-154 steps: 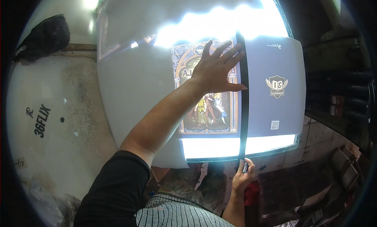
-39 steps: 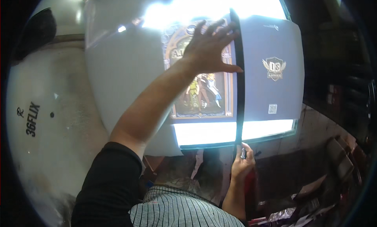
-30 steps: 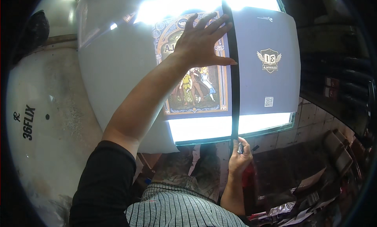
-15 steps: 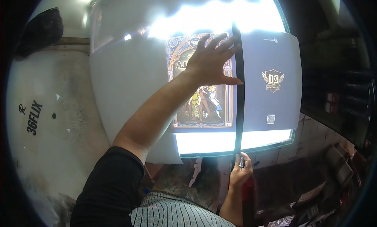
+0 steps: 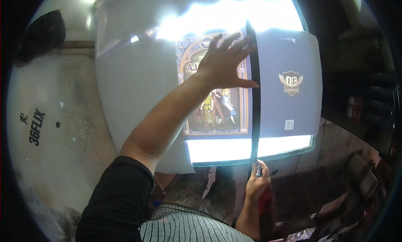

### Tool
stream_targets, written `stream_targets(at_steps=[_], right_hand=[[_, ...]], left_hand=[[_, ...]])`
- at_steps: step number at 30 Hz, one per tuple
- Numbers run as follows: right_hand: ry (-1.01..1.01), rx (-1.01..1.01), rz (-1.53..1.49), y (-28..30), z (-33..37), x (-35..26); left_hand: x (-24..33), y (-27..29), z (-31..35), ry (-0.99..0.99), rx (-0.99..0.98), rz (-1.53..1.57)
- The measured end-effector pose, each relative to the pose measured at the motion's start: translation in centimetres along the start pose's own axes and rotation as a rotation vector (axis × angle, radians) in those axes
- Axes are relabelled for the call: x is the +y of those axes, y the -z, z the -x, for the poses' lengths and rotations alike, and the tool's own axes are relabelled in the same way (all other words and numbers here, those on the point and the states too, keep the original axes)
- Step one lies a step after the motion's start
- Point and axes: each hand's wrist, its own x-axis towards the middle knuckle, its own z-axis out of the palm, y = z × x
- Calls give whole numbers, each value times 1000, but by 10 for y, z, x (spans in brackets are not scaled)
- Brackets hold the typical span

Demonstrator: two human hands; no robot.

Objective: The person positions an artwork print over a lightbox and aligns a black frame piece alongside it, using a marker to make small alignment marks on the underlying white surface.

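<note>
A large printed sheet lies face down or see-through on a lit glass panel, its lettering mirrored. It bears a colourful framed illustration and a dark blue-grey part with a winged emblem. Across it, far to near, runs a long black straightedge. My left hand is open, its fingers spread over the picture, with thumb and fingertips on the straightedge. At the panel's near edge, my right hand is closed at the straightedge's near end. A small, slim, metallic-looking tool shows in its grip; its kind is unclear.
Plain white sheet material spreads to the left of the picture. A pale board with dark markings stands at far left, below a dark rounded object. Dark rolls or tubes lie at right. Strong light glares at the back.
The view has shifted slightly, so the sheet and panel sit a little higher. Both hands keep their places on the straightedge.
</note>
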Motion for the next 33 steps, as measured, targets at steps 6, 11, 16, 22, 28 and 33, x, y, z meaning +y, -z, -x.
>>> stream_targets(at_steps=[6,11,16,22,28,33], right_hand=[[0,-11,13,2,-3,-4],[9,-8,-6,2,-2,-1],[143,20,91,11,2,3],[128,70,-282,41,-28,-20],[384,89,-457,15,-74,-76],[317,-56,-332,-26,-109,-84]], left_hand=[[4,2,-1,59,-1,-18],[37,30,-10,131,-185,-72],[46,39,-18,195,-326,-137],[47,44,-19,193,-395,-143],[43,46,-17,201,-383,-93],[47,47,-21,211,-414,-100]])
